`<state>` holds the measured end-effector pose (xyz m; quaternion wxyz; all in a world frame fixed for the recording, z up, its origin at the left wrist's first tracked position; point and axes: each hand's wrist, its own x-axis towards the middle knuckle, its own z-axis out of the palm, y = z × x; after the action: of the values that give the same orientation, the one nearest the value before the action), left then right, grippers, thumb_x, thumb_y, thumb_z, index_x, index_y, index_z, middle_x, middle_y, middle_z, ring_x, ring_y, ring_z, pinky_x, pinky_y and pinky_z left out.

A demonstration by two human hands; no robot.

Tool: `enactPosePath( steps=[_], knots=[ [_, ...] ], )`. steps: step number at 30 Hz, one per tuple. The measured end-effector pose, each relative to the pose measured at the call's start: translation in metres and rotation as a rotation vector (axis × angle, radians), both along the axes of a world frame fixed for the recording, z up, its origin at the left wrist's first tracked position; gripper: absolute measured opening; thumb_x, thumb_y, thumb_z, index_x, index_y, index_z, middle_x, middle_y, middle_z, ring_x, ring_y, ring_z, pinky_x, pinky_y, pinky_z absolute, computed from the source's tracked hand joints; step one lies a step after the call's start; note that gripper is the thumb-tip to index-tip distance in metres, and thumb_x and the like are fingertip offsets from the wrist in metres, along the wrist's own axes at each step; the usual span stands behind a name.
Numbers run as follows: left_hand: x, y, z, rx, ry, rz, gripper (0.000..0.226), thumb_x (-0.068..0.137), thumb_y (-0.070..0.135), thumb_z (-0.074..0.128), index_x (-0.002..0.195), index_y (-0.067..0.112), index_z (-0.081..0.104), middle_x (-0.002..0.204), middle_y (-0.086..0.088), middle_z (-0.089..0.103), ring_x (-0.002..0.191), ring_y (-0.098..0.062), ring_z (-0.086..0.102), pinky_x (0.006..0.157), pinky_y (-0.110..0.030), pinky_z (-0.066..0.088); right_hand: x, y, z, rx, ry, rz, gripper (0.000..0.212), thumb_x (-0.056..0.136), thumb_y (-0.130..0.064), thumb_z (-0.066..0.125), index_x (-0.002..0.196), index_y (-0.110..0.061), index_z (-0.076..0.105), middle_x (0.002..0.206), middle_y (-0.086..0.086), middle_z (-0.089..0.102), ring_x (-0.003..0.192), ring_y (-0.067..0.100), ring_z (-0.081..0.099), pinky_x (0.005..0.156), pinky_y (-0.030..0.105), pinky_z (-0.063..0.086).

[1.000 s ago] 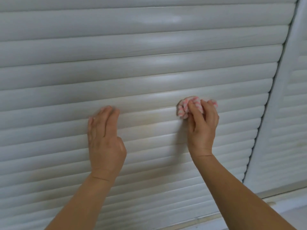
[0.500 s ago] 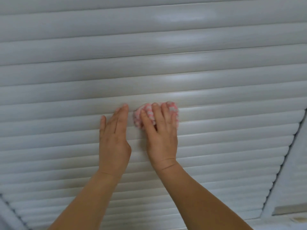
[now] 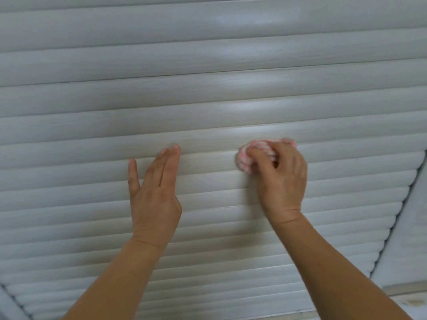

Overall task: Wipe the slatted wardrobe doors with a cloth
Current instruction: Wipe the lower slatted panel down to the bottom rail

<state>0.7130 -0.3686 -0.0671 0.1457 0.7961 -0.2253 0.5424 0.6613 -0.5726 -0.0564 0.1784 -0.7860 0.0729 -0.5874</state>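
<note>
Right hand (image 3: 280, 179) grips the bunched cloth (image 3: 258, 150) against the slatted door (image 3: 208, 100); left hand (image 3: 153, 192) rests flat, fingers straight.

My left hand (image 3: 153, 195) lies flat with fingers straight and thumb spread, while my right hand (image 3: 280, 179) is raised beside it, fingers curled tight in a bunched grip, both forearms bare.

A pale grey slatted wardrobe door (image 3: 208, 93) fills the view, its horizontal slats running left to right. The left hand (image 3: 154, 195) lies flat against the slats left of centre, fingers straight. To its right, well apart, a bunched pink-and-white cloth (image 3: 258, 153) is pressed on the slats by the right hand (image 3: 282, 181), which grips it.
</note>
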Motion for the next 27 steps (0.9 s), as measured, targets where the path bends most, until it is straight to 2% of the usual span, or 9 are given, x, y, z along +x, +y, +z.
enactPosePath(
  steps=[2, 4, 6, 8, 11, 14, 20, 23, 27],
  knots=[
    [0.001, -0.001, -0.001, -0.007, -0.014, -0.005, 0.079, 0.063, -0.017, 0.041, 0.138, 0.009, 0.035, 0.13, -0.012, 0.055, 0.123, -0.015, 0.04, 0.111, -0.046, 0.01, -0.003, -0.022, 0.002, 0.187, -0.047, 0.012, 0.022, 0.085, -0.044, 0.056, 0.092, -0.025, 0.064, 0.098, -0.001, 0.063, 0.096, 0.021, 0.058, 0.087, 0.042, 0.047],
    [0.002, -0.004, -0.004, -0.021, -0.018, -0.009, 0.079, 0.064, -0.016, 0.041, 0.138, 0.009, 0.035, 0.13, -0.012, 0.054, 0.124, -0.016, 0.039, 0.112, -0.046, 0.01, -0.006, -0.033, 0.004, 0.263, -0.115, -0.007, 0.022, 0.081, -0.038, 0.056, 0.087, -0.019, 0.064, 0.093, 0.004, 0.064, 0.092, 0.026, 0.058, 0.083, 0.047, 0.047],
    [0.003, -0.006, -0.005, -0.044, -0.014, -0.017, 0.077, 0.065, -0.015, 0.04, 0.138, 0.009, 0.035, 0.131, -0.011, 0.053, 0.125, -0.017, 0.038, 0.112, -0.046, 0.01, -0.006, -0.032, 0.0, 0.171, -0.117, -0.045, 0.018, 0.084, -0.026, 0.055, 0.092, -0.014, 0.065, 0.098, 0.012, 0.062, 0.094, 0.033, 0.057, 0.083, 0.047, 0.049],
    [0.003, -0.008, -0.007, -0.059, -0.011, -0.024, 0.076, 0.065, -0.015, 0.04, 0.138, 0.009, 0.036, 0.132, -0.011, 0.052, 0.126, -0.017, 0.038, 0.112, -0.046, 0.01, -0.002, -0.025, -0.006, -0.052, -0.131, -0.157, 0.018, 0.083, -0.013, 0.054, 0.096, -0.01, 0.067, 0.101, 0.016, 0.061, 0.095, 0.032, 0.051, 0.08, 0.042, 0.046],
    [0.004, -0.008, -0.007, -0.062, -0.004, -0.04, 0.074, 0.068, -0.013, 0.037, 0.138, 0.01, 0.034, 0.132, -0.01, 0.052, 0.127, -0.017, 0.038, 0.112, -0.046, 0.01, 0.008, -0.006, -0.004, -0.228, -0.173, -0.25, 0.019, 0.082, -0.012, 0.056, 0.093, -0.011, 0.071, 0.097, 0.011, 0.065, 0.092, 0.028, 0.049, 0.073, 0.037, 0.041],
    [0.006, -0.007, -0.006, -0.067, 0.011, -0.065, 0.072, 0.07, -0.01, 0.032, 0.139, 0.011, 0.032, 0.133, -0.009, 0.052, 0.127, -0.016, 0.037, 0.112, -0.047, 0.01, 0.018, 0.022, 0.002, -0.344, -0.156, -0.262, 0.019, 0.082, -0.016, 0.054, 0.09, -0.016, 0.072, 0.09, 0.005, 0.067, 0.09, 0.024, 0.047, 0.074, 0.035, 0.034],
    [0.007, -0.004, -0.004, -0.083, 0.026, -0.127, 0.072, 0.067, -0.006, 0.029, 0.137, 0.011, 0.032, 0.129, -0.01, 0.055, 0.123, -0.015, 0.04, 0.112, -0.044, 0.006, 0.029, 0.088, 0.015, -0.327, -0.139, -0.097, 0.021, 0.085, -0.016, 0.048, 0.087, -0.02, 0.069, 0.073, -0.004, 0.062, 0.075, 0.021, 0.06, 0.077, 0.032, 0.034],
    [0.005, 0.001, -0.002, -0.067, 0.036, -0.132, 0.071, 0.069, -0.006, 0.03, 0.138, 0.013, 0.03, 0.13, -0.009, 0.055, 0.123, -0.013, 0.041, 0.113, -0.043, 0.003, 0.033, 0.098, 0.015, -0.368, -0.139, -0.063, 0.021, 0.086, -0.017, 0.051, 0.086, -0.022, 0.071, 0.075, -0.004, 0.064, 0.076, 0.021, 0.06, 0.078, 0.033, 0.035],
    [0.004, 0.004, -0.003, -0.007, 0.026, -0.069, 0.076, 0.066, -0.01, 0.035, 0.138, 0.011, 0.031, 0.133, -0.007, 0.053, 0.123, -0.011, 0.04, 0.112, -0.046, 0.004, 0.025, 0.068, 0.013, -0.396, -0.097, -0.119, 0.016, 0.078, -0.024, 0.06, 0.088, -0.028, 0.072, 0.081, -0.006, 0.066, 0.077, 0.021, 0.059, 0.075, 0.033, 0.028]
  ],
)
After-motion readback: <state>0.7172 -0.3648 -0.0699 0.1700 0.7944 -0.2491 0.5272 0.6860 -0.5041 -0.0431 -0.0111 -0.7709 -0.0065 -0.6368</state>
